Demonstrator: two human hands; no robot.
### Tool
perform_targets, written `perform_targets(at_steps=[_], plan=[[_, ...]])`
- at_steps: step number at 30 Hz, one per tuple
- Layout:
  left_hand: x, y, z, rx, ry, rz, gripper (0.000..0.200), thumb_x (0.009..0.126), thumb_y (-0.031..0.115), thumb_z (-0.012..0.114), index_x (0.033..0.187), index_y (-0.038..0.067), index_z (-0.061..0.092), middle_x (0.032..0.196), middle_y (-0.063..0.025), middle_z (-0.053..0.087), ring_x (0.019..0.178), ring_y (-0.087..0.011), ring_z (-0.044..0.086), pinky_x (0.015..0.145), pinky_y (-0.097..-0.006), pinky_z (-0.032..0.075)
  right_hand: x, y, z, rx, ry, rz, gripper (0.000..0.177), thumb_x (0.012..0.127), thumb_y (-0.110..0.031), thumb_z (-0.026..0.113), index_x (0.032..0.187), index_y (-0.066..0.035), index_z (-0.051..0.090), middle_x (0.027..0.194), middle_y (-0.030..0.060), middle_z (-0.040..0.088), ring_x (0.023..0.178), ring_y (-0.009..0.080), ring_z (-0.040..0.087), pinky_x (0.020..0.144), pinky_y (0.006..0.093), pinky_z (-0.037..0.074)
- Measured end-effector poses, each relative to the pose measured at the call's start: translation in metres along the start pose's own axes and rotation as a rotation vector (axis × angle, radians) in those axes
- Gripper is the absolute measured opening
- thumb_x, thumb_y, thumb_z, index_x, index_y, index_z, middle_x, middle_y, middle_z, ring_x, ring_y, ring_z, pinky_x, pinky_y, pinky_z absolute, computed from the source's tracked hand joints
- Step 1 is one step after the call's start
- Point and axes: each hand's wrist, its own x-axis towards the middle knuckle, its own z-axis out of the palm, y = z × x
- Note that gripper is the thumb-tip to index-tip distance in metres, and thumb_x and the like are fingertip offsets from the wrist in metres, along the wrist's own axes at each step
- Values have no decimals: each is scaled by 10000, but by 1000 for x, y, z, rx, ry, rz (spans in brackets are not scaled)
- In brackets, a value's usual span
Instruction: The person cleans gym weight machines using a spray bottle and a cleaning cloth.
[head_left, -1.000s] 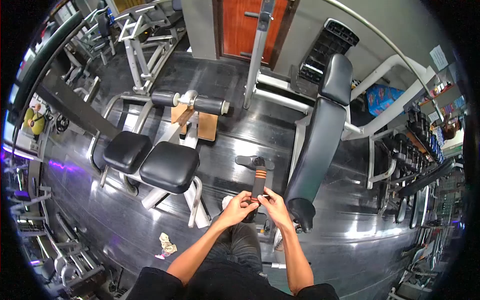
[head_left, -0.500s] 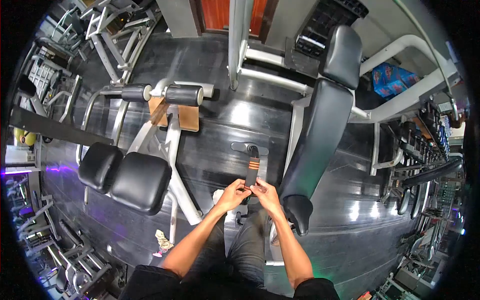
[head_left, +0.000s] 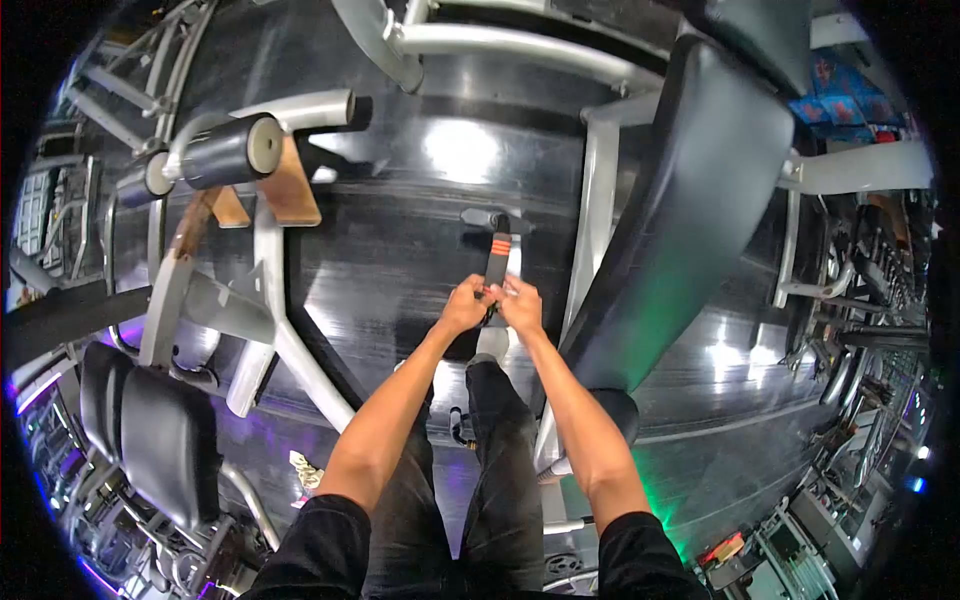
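A dark strap-like handle [head_left: 497, 260] with orange stripes stands out in front of me, its far end near a grey metal foot piece on the floor. At its near end, my left hand [head_left: 465, 304] pinches with closed fingers. My right hand [head_left: 519, 304] grips the same end from the other side, fingers closed. Both hands nearly touch each other. What lies between the fingertips is too small to make out.
A padded black bench [head_left: 680, 210] on a grey frame stands close on the right. To the left is a machine with a black seat [head_left: 170, 445] and roller pads [head_left: 232, 152]. Dumbbell racks show at far right. A crumpled cloth [head_left: 305, 470] lies on the floor at lower left.
The view has moved forward, so the bench and left machine look nearer. Both arms reach further out, with the hands still at the striped handle's near end.
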Motion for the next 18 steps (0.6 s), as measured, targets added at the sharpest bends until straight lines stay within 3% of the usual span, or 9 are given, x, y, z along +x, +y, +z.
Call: perform_targets(at_steps=[1,3,4,9,11,12,15,17,18], plan=[[12,-1,4,21,-22,-67,269,804,193,681,1002,34,594,928,-134,667,914,-258,646,791,-356,484,19,17,2,5,2,21,475,782,-208,724,1213,-61,590,1040,166,672,866,216,682,779,300,501],[33,-21,16,39,-9,-59,275,818,218,684,998,31,592,917,-113,662,882,-224,632,782,-341,478,49,38,7,-93,29,18,348,839,-144,673,1176,-73,623,1078,66,635,768,124,631,626,267,555],[46,-34,23,51,19,-32,285,833,244,686,995,29,591,906,-91,656,850,-190,618,773,-327,472,59,43,8,-55,20,52,336,852,-123,651,1185,-89,618,1094,51,629,852,151,634,655,293,570],[90,-84,45,16,-12,-62,200,844,149,660,995,41,585,909,-69,650,866,-170,603,782,-310,465,95,70,14,-63,-27,91,337,858,-115,639,1193,-102,615,1106,55,631,841,166,644,658,286,566],[101,-110,53,-92,-15,19,195,855,119,641,1023,39,582,925,-64,654,875,-163,604,774,-307,468,103,81,19,-200,16,9,426,818,-169,658,1204,-8,579,1055,184,659,931,283,659,829,354,492],[104,-114,53,-128,-76,-108,217,863,94,622,1067,35,574,944,-65,653,881,-156,605,779,-305,470,108,89,21,-199,13,18,426,818,-169,658,1204,-8,579,1055,184,659,931,283,659,829,354,492],[111,-127,54,-46,-45,-31,255,863,95,617,1102,26,561,963,-81,653,901,-174,615,792,-312,476,118,109,30,-184,15,10,429,820,-196,666,1200,-15,581,1068,198,648,978,286,641,872,365,473],[106,-113,51,20,-12,-132,290,858,110,623,1121,10,552,1007,-114,654,947,-204,625,815,-322,478,126,126,38,-188,13,1,441,825,-217,666,1210,-21,574,1074,202,644,980,287,640,862,361,480],[109,-128,56,-59,-25,-94,311,847,124,630,1116,-9,545,1041,-148,649,988,-238,625,835,-335,479,128,130,41,-213,21,9,406,841,-165,655,1222,-50,576,1040,131,651,865,202,649,705,306,514]])
